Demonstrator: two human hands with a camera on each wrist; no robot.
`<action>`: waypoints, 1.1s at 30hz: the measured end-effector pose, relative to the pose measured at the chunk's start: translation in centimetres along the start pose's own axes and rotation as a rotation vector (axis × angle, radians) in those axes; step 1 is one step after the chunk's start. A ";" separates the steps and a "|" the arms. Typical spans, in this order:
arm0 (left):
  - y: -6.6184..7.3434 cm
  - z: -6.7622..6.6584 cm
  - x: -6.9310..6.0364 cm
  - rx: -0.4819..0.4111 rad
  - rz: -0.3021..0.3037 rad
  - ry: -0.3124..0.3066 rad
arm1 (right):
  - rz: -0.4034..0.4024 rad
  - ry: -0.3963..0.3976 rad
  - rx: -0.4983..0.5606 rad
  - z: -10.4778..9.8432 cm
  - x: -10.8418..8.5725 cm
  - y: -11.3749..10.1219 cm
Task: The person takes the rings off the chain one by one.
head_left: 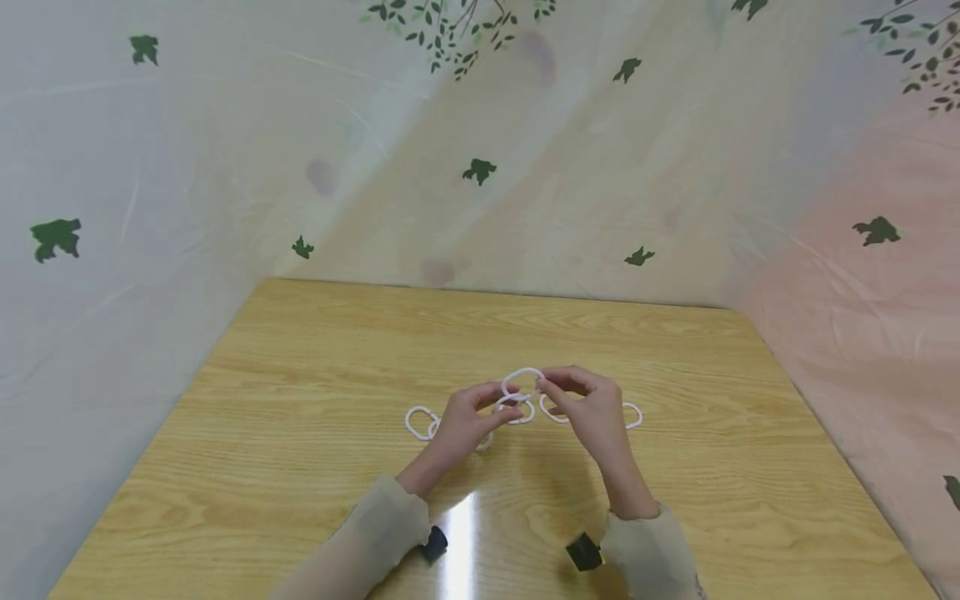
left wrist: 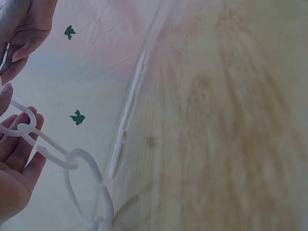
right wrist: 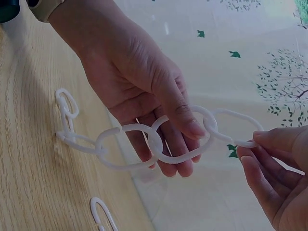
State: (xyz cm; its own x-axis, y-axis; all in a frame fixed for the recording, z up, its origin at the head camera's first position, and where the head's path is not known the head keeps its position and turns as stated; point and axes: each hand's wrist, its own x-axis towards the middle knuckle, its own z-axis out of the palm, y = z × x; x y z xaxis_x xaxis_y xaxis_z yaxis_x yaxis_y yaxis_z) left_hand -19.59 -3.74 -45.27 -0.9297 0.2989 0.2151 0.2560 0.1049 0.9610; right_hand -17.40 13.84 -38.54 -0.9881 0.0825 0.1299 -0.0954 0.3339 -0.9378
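A chain of white plastic links (head_left: 522, 383) spans the space between both hands above the table. My left hand (head_left: 468, 421) grips one link (right wrist: 163, 158), its thumb lying across it. At the chain's upper end my right hand (head_left: 592, 408) pinches another link (right wrist: 238, 112) between thumb and fingertips; it is joined to the left hand's link. A third link (right wrist: 126, 167) hangs from the left hand's link. Past it, the chain runs down to links (right wrist: 70, 108) resting on the table; in the head view the left hand partly covers this part.
More white links (head_left: 633, 415) lie on the wooden table (head_left: 315, 350) behind the right hand, partly hidden by it. Another link (head_left: 553, 410) shows between the hands. A leaf-patterned cloth (head_left: 390, 217) stands along the table's back and sides.
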 end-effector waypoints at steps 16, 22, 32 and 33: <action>-0.2 0.0 0.3 0.018 0.049 -0.024 | -0.005 0.045 0.033 -0.4 0.5 0.2; -0.3 0.0 0.3 0.037 0.061 -0.032 | 0.052 0.069 0.068 -0.5 0.7 0.3; -0.1 0.0 0.2 0.033 0.053 -0.021 | 0.126 0.122 0.158 -0.7 1.0 0.6; -0.1 0.0 0.2 0.033 0.052 -0.017 | 0.131 0.126 0.164 -0.8 1.0 0.6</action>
State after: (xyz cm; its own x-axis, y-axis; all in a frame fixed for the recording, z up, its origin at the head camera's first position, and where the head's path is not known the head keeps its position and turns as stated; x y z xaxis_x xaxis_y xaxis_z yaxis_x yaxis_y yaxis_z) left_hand -19.83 -3.71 -45.30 -0.9103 0.3207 0.2616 0.3129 0.1195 0.9422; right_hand -18.37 14.84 -38.73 -0.9714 0.2352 0.0329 0.0045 0.1568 -0.9876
